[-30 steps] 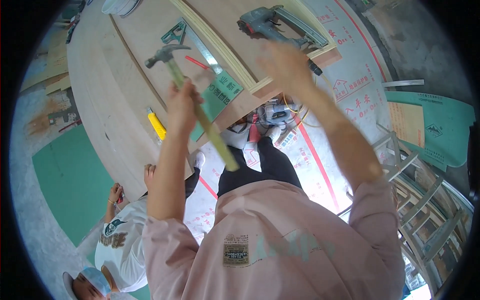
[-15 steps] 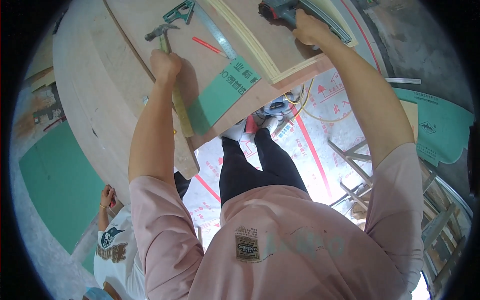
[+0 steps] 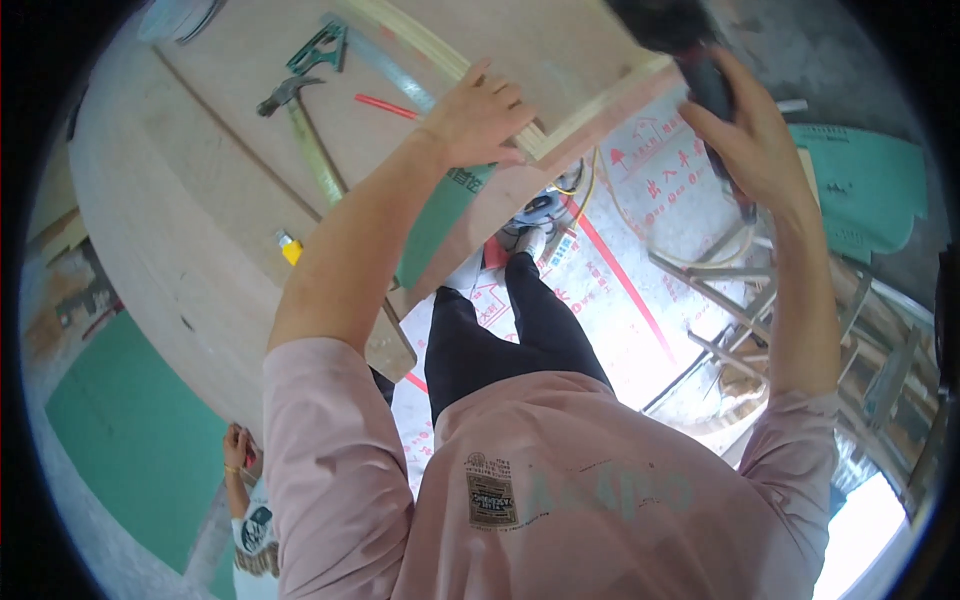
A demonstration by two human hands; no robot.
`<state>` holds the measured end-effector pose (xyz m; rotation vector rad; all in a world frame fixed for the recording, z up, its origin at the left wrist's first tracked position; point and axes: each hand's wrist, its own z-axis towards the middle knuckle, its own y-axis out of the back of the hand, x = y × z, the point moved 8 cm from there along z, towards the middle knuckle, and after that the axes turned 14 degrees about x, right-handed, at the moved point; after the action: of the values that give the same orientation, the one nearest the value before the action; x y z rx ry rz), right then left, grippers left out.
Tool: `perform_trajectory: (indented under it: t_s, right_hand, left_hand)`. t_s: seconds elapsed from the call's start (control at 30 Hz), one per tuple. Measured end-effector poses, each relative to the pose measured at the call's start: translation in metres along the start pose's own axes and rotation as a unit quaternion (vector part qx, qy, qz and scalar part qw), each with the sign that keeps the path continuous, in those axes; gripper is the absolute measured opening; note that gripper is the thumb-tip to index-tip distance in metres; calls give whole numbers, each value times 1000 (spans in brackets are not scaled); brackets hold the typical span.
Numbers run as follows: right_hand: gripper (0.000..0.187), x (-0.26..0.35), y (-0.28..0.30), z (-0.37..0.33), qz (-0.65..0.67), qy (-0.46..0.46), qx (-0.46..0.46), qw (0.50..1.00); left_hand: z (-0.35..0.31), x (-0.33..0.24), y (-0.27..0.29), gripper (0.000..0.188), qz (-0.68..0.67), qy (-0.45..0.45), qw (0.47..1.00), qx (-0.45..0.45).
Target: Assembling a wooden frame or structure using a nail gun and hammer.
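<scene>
My left hand (image 3: 482, 118) lies with fingers spread on the corner of a pale wooden strip frame (image 3: 575, 142) on the large curved plywood panel (image 3: 215, 200). In my right hand (image 3: 755, 150) is the handle of a dark nail gun (image 3: 665, 22), lifted past the frame's right end and smeared by motion. Left of my left forearm lies a claw hammer (image 3: 312, 145) with a wooden handle, partly covered by the arm. A red pencil (image 3: 386, 106), a combination square (image 3: 322, 47) and a green sheet piece (image 3: 437, 235) rest nearby; my left hand and forearm partly cover the sheet.
A yellow utility knife (image 3: 290, 248) lies on the panel. At the lower left, a co-worker's hand (image 3: 238, 447) is by the panel's edge. Wooden trestles (image 3: 745, 310) stand at right, near a green board (image 3: 860, 190). A yellow hose (image 3: 590, 190) and cables run across the printed floor sheeting.
My left hand has let go of the hammer, now lying on the panel, and moved right onto the frame. My right hand has swung the nail gun rightward, off the frame.
</scene>
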<state>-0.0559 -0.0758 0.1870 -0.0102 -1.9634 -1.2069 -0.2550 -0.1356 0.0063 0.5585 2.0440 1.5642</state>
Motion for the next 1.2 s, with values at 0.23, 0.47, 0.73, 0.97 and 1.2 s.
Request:
perform_trajectory:
  t_s: [0.23,0.47,0.73,0.97,1.2]
  right_hand:
    - [15,-48,-69,-170,274,-247,-113,923]
    - [11,-42,-161,-186,466,-230,-130,845]
    - [5,-43,-245,-145,693,-151,-123,694]
    - [27,-30,-312,-123,885,-89,-130,437]
    - [31,-17,-327,-108,901,-100,-126,403]
  left_hand:
    - [15,-1,3,64,47,-47,997,-42]
    - [8,-4,8,60,12,-68,991,-119]
    - [8,-4,9,64,41,-97,988,-113]
    - [13,-5,5,57,66,-67,991,-91]
    - [18,-7,0,61,96,-64,991,-60]
